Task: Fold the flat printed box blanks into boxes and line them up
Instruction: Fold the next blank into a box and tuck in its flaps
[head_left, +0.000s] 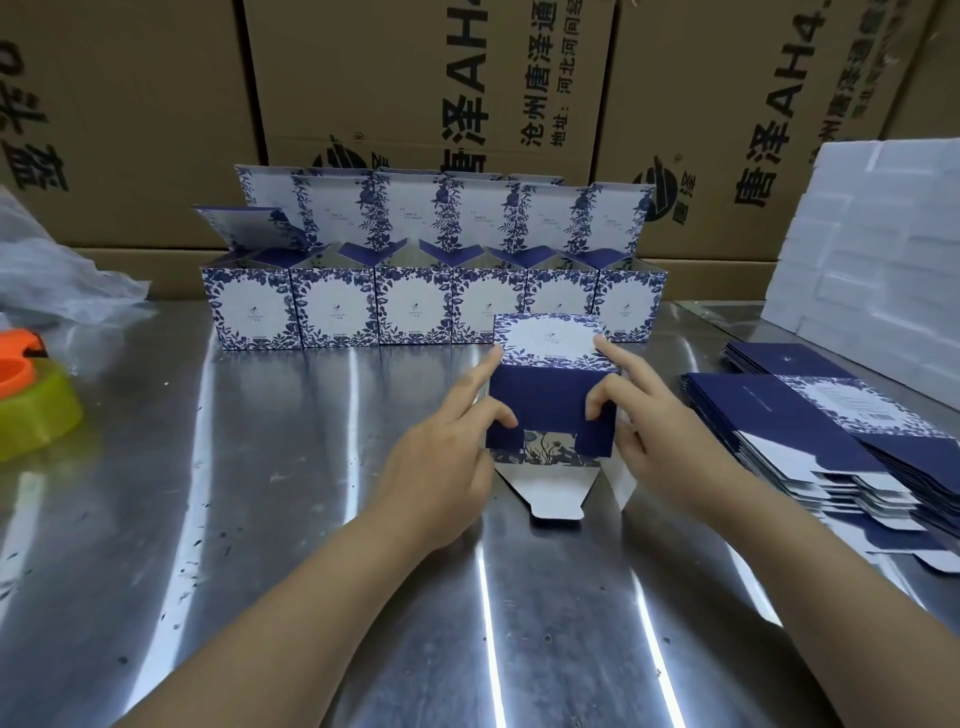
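A half-folded blue-and-white floral box (548, 384) lies on its side on the steel table (260, 519), bottom flaps toward me, with one white flap spread flat on the table. My left hand (447, 462) holds its left side, forefinger stretched along the edge and other fingers curled onto a dark blue flap. My right hand (654, 431) grips the right side the same way, fingers bent over the blue flap. Behind it stands a row of several folded boxes (415, 306) with their lids up. Flat blanks (810, 441) lie stacked at the right.
An orange and yellow-green tape dispenser (31, 400) sits at the left edge, with crumpled clear plastic (57, 270) behind it. White foam blocks (878, 249) are piled at the back right. Large brown cartons (426, 93) wall off the rear.
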